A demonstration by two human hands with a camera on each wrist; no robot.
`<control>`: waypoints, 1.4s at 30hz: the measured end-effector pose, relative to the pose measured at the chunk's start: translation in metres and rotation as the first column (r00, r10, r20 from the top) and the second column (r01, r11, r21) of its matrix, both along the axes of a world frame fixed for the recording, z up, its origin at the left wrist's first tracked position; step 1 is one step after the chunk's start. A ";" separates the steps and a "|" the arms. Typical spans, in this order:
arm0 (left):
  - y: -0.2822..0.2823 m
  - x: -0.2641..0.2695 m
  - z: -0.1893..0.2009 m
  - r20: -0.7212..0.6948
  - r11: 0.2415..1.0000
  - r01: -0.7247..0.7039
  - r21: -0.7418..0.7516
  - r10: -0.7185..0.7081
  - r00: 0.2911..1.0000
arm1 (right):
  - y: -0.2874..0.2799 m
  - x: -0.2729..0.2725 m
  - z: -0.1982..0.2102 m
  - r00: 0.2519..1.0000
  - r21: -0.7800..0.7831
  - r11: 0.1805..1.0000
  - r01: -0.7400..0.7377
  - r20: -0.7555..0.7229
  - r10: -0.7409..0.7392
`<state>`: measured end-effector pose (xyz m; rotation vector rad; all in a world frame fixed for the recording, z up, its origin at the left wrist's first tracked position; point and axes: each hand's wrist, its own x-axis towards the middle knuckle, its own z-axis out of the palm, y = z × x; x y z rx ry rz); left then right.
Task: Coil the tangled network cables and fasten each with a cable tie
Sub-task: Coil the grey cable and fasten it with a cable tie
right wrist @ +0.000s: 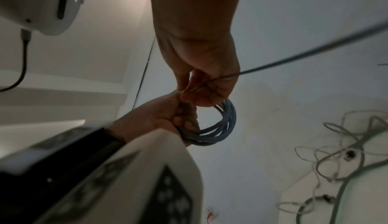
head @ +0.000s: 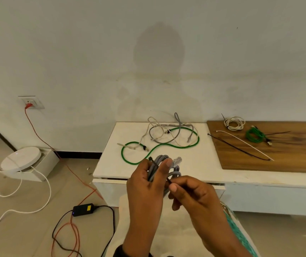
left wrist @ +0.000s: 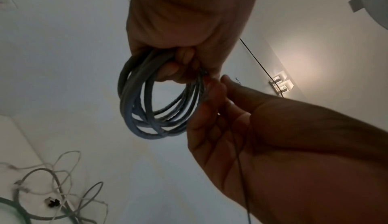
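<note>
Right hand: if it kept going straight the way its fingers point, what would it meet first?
Most likely the coiled grey cable gripped in the left hand. The right hand pinches a black cable tie right against that coil, though depth is hard to judge.

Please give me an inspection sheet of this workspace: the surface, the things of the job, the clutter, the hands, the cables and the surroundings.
Surface: white tabletop, with a wooden board on its right part.
Job's things: grey coil held above the table's near edge, a black cable tie around it; a white coil and a green coil, both tied, on the board; two spare ties, one black and one white, beside them.
Clutter: nothing seen.
Hands: left hand grips the grey coil; right hand pinches the tie's tail.
Cables: green, grey and white cables lie tangled on the tabletop.
Surroundings: wall socket, power adapter and loose cords on the floor.
</note>
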<state>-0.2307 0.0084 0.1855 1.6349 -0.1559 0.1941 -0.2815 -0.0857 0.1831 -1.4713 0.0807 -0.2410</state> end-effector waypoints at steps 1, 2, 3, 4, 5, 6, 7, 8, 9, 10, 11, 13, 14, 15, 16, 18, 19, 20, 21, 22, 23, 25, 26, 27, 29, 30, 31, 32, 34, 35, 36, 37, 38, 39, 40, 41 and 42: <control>-0.001 0.000 -0.002 -0.005 1.000 -0.002 -0.006 0.002 1.000 | -0.001 0.000 -0.002 1.000 0.042 0.999 0.024 -0.009 -0.024; -0.001 0.001 -0.003 -0.022 1.000 -0.005 -0.025 0.004 1.000 | -0.003 0.001 -0.005 0.999 0.064 0.997 0.033 -0.011 -0.032; -0.002 0.000 -0.002 -0.062 0.998 -0.018 -0.060 0.014 0.998 | -0.007 0.000 -0.008 1.000 0.097 0.995 0.030 -0.010 -0.029; -0.002 0.001 -0.001 -0.120 0.992 -0.046 -0.119 0.032 0.992 | -0.012 -0.001 -0.012 1.000 0.136 0.991 0.009 -0.010 -0.008; -0.002 0.001 0.000 -0.179 0.979 -0.086 -0.187 0.052 0.982 | -0.016 -0.003 -0.015 1.000 0.180 0.983 -0.025 -0.014 0.028; -0.001 0.001 0.001 -0.226 0.960 -0.123 -0.253 0.065 0.972 | -0.021 -0.005 -0.018 0.997 0.217 0.974 -0.061 -0.027 0.068; 0.000 0.002 0.003 -0.253 0.943 -0.145 -0.299 0.069 0.965 | -0.024 -0.006 -0.020 0.993 0.247 0.966 -0.082 -0.057 0.099; 0.002 0.002 0.003 -0.261 0.932 -0.155 -0.327 0.068 0.963 | -0.027 -0.008 -0.022 0.988 0.256 0.962 -0.096 -0.095 0.124; 0.003 0.002 0.003 -0.260 0.923 -0.166 -0.347 0.076 0.963 | -0.028 -0.009 -0.024 0.980 0.247 0.963 -0.107 -0.136 0.144; 0.004 0.003 0.003 -0.253 0.914 -0.178 -0.364 0.087 0.964 | -0.027 -0.009 -0.025 0.973 0.229 0.967 -0.113 -0.173 0.155; 0.005 0.003 0.003 -0.245 0.909 -0.182 -0.374 0.093 0.965 | -0.024 -0.009 -0.025 0.967 0.212 0.971 -0.110 -0.203 0.154; 0.005 0.001 0.005 -0.217 0.905 -0.178 -0.387 0.098 0.971 | -0.018 -0.007 -0.023 0.962 0.190 0.979 -0.078 -0.242 0.123; 0.004 0.000 0.006 -0.195 0.906 -0.167 -0.388 0.096 0.976 | -0.014 -0.006 -0.020 0.964 0.192 0.980 -0.050 -0.247 0.097; 0.003 -0.001 0.007 -0.171 0.914 -0.162 -0.371 0.104 0.980 | -0.010 -0.003 -0.015 0.967 0.195 0.981 -0.024 -0.245 0.073; 0.002 -0.002 0.005 -0.145 0.927 -0.162 -0.338 0.119 0.982 | -0.007 -0.001 -0.010 0.971 0.189 0.982 -0.012 -0.234 0.057; -0.001 -0.005 0.003 -0.078 0.949 -0.161 -0.270 0.145 0.986 | 0.001 0.004 0.001 0.978 0.182 0.983 -0.013 -0.201 0.051; -0.002 -0.007 0.002 -0.037 0.960 -0.155 -0.232 0.150 0.988 | 0.005 0.006 0.005 0.981 0.193 0.981 -0.014 -0.185 0.050; -0.003 -0.008 0.001 -0.005 0.968 -0.153 -0.201 0.155 0.988 | 0.007 0.007 0.008 0.984 0.212 0.977 -0.010 -0.174 0.047; -0.004 -0.009 0.003 0.014 0.970 -0.157 -0.183 0.163 0.987 | 0.009 0.009 0.010 0.984 0.234 0.972 -0.003 -0.171 0.045; -0.005 -0.010 0.004 0.027 0.971 -0.163 -0.176 0.171 0.985 | 0.011 0.009 0.011 0.983 0.255 0.967 0.001 -0.176 0.045; -0.005 -0.008 0.004 0.036 0.971 -0.172 -0.165 0.180 0.983 | 0.012 0.010 0.012 0.982 0.272 0.962 -0.003 -0.182 0.054; -0.005 -0.006 0.005 0.019 0.972 -0.184 -0.144 0.189 0.982 | 0.014 0.010 0.013 0.975 0.306 0.952 -0.022 -0.204 0.088; -0.004 -0.005 0.005 0.005 0.973 -0.182 -0.143 0.184 0.983 | 0.015 0.010 0.013 0.970 0.326 0.945 -0.025 -0.222 0.102; -0.004 -0.004 0.005 -0.010 0.974 -0.170 -0.149 0.170 0.985 | 0.016 0.010 0.012 0.964 0.348 0.937 -0.025 -0.239 0.115; -0.005 -0.002 0.003 -0.062 0.979 -0.139 -0.152 0.131 0.989 | 0.016 0.011 0.011 0.956 0.392 0.920 -0.023 -0.260 0.135; -0.006 -0.001 0.001 -0.101 0.978 -0.133 -0.163 0.117 0.988 | 0.016 0.011 0.011 0.955 0.404 0.915 -0.020 -0.264 0.138; -0.006 0.001 -0.001 -0.138 0.976 -0.123 -0.178 0.099 0.986 | 0.015 0.012 0.010 0.954 0.407 0.913 -0.016 -0.268 0.136; -0.005 0.002 -0.002 -0.161 0.976 -0.108 -0.187 0.078 0.984 | 0.015 0.012 0.010 0.952 0.405 0.914 -0.009 -0.275 0.131; -0.003 0.005 -0.006 -0.183 0.981 -0.072 -0.180 0.038 0.982 | 0.016 0.013 0.009 0.945 0.412 0.911 0.012 -0.302 0.124; -0.002 0.007 -0.007 -0.199 0.980 -0.061 -0.189 0.023 0.980 | 0.016 0.013 0.008 0.939 0.422 0.906 0.021 -0.319 0.127; -0.001 0.008 -0.008 -0.223 0.977 -0.051 -0.208 0.003 0.975 | 0.016 0.013 0.007 0.933 0.435 0.900 0.022 -0.333 0.138; -0.001 0.008 -0.009 -0.249 0.972 -0.033 -0.232 -0.026 0.968 | 0.016 0.013 0.007 0.929 0.449 0.893 0.016 -0.338 0.153; -0.001 0.007 -0.007 -0.273 0.966 -0.013 -0.260 -0.060 0.960 | 0.016 0.014 0.007 0.926 0.462 0.887 0.006 -0.337 0.169; -0.002 0.006 -0.006 -0.281 0.956 -0.001 -0.293 -0.085 0.956 | 0.016 0.014 0.007 0.926 0.466 0.885 -0.004 -0.333 0.180; -0.002 0.004 -0.004 -0.272 0.947 0.003 -0.321 -0.095 0.958 | 0.015 0.014 0.008 0.927 0.464 0.886 -0.013 -0.327 0.184; -0.003 0.004 -0.002 -0.252 0.941 0.000 -0.337 -0.090 0.964 | 0.015 0.014 0.009 0.930 0.459 0.888 -0.018 -0.318 0.184; -0.004 0.003 -0.002 -0.227 0.938 -0.007 -0.346 -0.076 0.971 | 0.014 0.014 0.010 0.934 0.455 0.890 -0.023 -0.308 0.182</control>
